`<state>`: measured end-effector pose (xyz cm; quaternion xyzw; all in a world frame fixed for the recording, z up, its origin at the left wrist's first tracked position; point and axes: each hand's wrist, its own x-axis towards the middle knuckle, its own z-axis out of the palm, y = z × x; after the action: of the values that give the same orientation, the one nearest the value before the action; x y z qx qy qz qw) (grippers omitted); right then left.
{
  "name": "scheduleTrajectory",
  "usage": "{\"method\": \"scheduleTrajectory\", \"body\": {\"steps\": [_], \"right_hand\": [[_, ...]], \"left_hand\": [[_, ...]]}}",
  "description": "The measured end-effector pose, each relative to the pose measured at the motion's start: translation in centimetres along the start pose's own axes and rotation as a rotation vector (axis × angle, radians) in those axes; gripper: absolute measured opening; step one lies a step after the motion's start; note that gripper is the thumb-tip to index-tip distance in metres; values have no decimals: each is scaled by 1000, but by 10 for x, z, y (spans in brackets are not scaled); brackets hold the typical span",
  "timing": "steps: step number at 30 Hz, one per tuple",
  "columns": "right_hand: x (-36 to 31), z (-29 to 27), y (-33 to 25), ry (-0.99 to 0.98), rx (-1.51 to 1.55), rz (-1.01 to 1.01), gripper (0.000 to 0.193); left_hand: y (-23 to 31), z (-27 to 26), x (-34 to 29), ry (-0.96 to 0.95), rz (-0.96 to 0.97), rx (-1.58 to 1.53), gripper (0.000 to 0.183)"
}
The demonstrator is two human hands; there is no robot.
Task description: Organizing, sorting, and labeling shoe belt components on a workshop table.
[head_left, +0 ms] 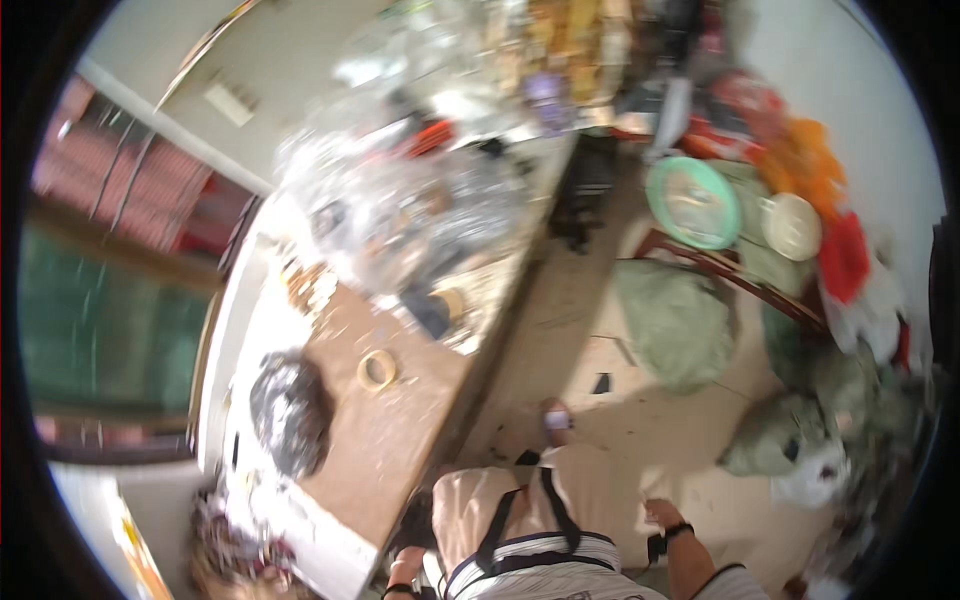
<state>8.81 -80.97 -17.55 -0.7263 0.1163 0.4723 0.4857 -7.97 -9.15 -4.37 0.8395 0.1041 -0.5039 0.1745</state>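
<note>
Low in the head view, my left hand (pixel 406 566) hangs beside the near edge of the workbench, with a dark band at its wrist. Its fingers are blurred and I cannot make out anything held. Off to the right of my lap, my right hand (pixel 662 513) is over the tiled floor, a black band on its wrist. Motion smears its fingers too. On the brown board (pixel 400 430) of the bench lies a roll of yellowish tape (pixel 377 370). Left of it rests a shiny dark plastic bag (pixel 291 412).
Clear plastic bags (pixel 400 210) heap on the far bench. A window (pixel 120 320) is at the left. Right of the bench, green sacks (pixel 677 322), a mint-rimmed basin (pixel 691 203), a dark wooden bar (pixel 730 270) and red and orange bags (pixel 800 170) crowd the floor along the wall.
</note>
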Motion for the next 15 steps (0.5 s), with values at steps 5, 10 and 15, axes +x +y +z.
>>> {"method": "scheduleTrajectory", "body": {"steps": [5, 10, 15], "right_hand": [[-16, 51, -39, -199, -159, 575, 60], [-26, 94, -139, 144, -39, 967, 120], [-26, 142, -119, 258, -358, 929, 117]], "left_hand": [[32, 77, -30, -70, -816, -827, 86], [22, 160, -3, -213, -867, -829, 105], [-30, 254, 28, -193, -470, -1172, 87]]}}
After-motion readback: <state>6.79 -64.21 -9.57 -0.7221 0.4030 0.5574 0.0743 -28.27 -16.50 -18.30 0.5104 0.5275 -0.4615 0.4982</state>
